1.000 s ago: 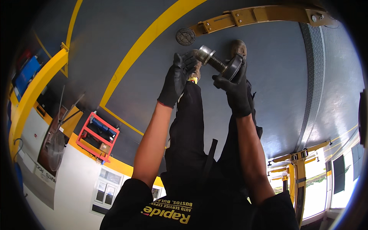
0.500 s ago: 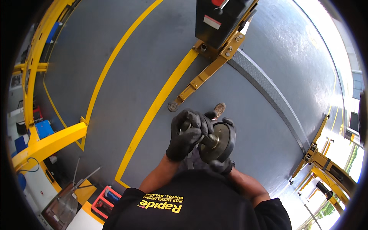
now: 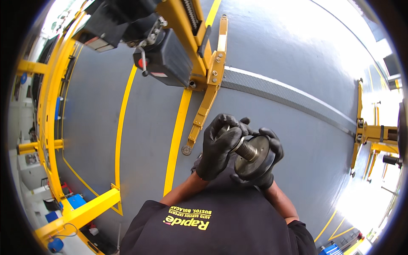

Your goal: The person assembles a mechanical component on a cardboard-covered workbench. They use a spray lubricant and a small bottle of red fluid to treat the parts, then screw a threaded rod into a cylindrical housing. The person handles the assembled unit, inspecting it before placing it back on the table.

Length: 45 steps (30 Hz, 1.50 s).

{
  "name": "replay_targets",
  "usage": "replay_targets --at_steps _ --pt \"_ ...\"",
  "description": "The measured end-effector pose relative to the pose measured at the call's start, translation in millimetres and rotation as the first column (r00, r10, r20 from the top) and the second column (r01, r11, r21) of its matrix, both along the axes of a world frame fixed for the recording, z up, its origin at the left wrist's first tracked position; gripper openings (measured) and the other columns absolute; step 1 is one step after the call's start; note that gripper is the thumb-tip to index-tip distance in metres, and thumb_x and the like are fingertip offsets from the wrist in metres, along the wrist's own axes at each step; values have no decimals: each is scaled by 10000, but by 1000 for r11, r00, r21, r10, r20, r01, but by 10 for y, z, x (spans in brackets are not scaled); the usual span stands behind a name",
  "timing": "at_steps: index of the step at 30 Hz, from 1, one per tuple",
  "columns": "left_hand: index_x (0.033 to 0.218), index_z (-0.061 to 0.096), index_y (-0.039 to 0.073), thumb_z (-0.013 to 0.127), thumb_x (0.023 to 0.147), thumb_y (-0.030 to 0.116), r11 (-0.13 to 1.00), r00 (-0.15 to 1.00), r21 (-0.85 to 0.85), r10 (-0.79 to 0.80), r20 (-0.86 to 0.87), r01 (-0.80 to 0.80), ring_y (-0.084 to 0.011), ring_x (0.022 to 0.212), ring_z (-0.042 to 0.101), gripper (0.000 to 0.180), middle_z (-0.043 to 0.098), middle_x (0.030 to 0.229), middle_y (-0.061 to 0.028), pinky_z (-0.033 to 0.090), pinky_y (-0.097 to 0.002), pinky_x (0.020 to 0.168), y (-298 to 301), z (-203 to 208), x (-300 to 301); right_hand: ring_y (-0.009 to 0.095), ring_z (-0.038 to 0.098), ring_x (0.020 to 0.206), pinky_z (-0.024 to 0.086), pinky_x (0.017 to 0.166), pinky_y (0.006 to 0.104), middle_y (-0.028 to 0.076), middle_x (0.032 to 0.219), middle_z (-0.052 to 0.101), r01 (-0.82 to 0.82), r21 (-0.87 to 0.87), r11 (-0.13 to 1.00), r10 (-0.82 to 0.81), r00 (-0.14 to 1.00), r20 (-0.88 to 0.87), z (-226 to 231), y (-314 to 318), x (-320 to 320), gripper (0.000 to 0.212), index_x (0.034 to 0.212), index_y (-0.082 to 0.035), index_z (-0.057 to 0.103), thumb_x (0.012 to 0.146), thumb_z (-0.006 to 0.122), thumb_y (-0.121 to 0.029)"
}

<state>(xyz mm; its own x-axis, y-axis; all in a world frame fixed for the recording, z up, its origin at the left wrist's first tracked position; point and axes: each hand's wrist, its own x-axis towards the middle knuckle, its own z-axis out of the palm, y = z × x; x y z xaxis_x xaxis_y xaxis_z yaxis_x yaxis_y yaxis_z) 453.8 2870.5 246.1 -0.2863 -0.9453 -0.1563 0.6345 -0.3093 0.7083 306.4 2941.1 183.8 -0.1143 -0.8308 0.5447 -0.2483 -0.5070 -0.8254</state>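
In front of my chest I hold a round lift pad (image 3: 255,159) with a thick threaded stem (image 3: 246,150). My right hand (image 3: 272,148), in a black glove, is closed around the disc's rim, its fingers along the far side. My left hand (image 3: 217,148), gloved too, is closed around the stem's free end. The stem points left toward that hand, and its threads show between the two hands. A metal ring edge shows at the left fingers; the stem's tip is mostly hidden by them.
Beyond my hands a yellow lift arm (image 3: 204,108) ends in a round foot (image 3: 186,150). It joins a yellow post (image 3: 176,29) carrying a black tank (image 3: 165,61). A grey tread-plate strip (image 3: 284,97) crosses the floor. Another yellow beam (image 3: 85,210) stands at left.
My view has turned, so the post and its arm sit further left and more of them shows. Both hands still hold the lift pad; the left fingers have shifted on the stem.
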Motion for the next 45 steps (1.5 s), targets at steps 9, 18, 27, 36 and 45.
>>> replay_targets --at_steps 9,18,27,36,45 --pt "1249 608 22 755 832 -4 816 914 -431 -273 299 385 -210 1083 716 442 739 998 -77 479 -481 1148 -921 -17 -1278 237 695 946 595 830 370 168 1144 678 -636 289 716 -285 111 952 553 -462 -1079 696 1442 -16 499 925 797 -374" --pt "1533 419 -1 531 987 746 947 945 88 -295 -140 309 -285 1277 627 932 682 1188 -130 442 -448 1193 -2049 -572 -2477 329 463 1328 453 1084 487 176 1453 376 238 332 913 -223 971 -85 65 -1612 -2330 1290 1578 -20 216 596 994 -327" --pt "1585 374 67 689 963 597 874 879 -95 -475 41 477 -311 1300 607 876 652 1275 -130 435 -501 1179 -4193 -393 -3847 297 492 1328 465 1084 490 162 1468 401 311 237 921 -309 950 -45 151 -3576 -3675 1279 1588 -84 199 627 1005 -332" --pt "995 591 87 782 807 102 685 872 -555 -457 176 471 -274 960 732 269 707 885 -69 395 -576 1181 -6122 50 -5170 291 467 1393 431 1133 460 173 1503 422 46 274 961 -215 750 626 477 -5241 -4578 1019 1560 -49 304 788 908 -326" --pt "981 585 62 561 992 119 953 972 -189 -230 55 237 -244 994 678 63 610 951 -52 423 -592 1165 -7837 -162 -6516 277 489 1398 453 1105 447 160 1511 420 334 -15 942 -334 936 -108 529 -7328 -6232 1166 1574 -62 297 652 987 -243"
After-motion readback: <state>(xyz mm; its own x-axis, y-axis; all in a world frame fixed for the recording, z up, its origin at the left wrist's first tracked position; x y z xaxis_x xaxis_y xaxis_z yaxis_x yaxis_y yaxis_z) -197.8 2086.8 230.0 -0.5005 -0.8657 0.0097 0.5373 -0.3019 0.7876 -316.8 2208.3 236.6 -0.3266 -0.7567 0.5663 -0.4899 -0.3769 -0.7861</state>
